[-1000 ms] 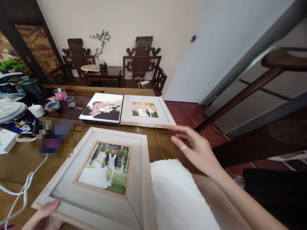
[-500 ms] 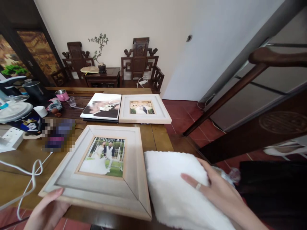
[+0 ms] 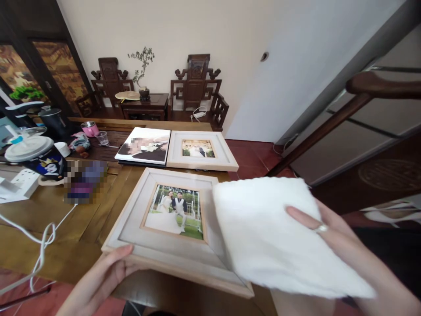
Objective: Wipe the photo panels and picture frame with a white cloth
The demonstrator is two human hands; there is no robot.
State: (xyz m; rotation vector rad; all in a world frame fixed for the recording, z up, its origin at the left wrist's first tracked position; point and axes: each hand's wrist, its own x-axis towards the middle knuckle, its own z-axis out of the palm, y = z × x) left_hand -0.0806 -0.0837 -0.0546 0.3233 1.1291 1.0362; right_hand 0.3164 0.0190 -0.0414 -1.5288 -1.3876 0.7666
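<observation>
My left hand (image 3: 113, 267) grips the near left corner of a pale wooden picture frame (image 3: 131, 228), thumb on top and fingers beneath. The frame is tilted over the table's near edge and holds a photo of two people on a lawn. In my right hand (image 3: 329, 232) is a folded white cloth (image 3: 263, 228), thumb on its upper face. The cloth covers the frame's right side; whether it presses on the frame I cannot tell. Behind lie a second picture frame (image 3: 226, 158) and a white-edged photo panel (image 3: 144, 147), side by side.
On the wooden table (image 3: 88, 228) at left stand a dark cup with a white lid (image 3: 49, 164), a pink mug (image 3: 90, 128), a clear cup (image 3: 102, 138) and a black kettle (image 3: 52, 120). A white cable (image 3: 42, 245) loops at the near left. A wooden chair (image 3: 329, 118) stands at right.
The frame in my left hand has shifted right. My right hand has brought the white cloth up and right, and it now overlaps the frame's right side.
</observation>
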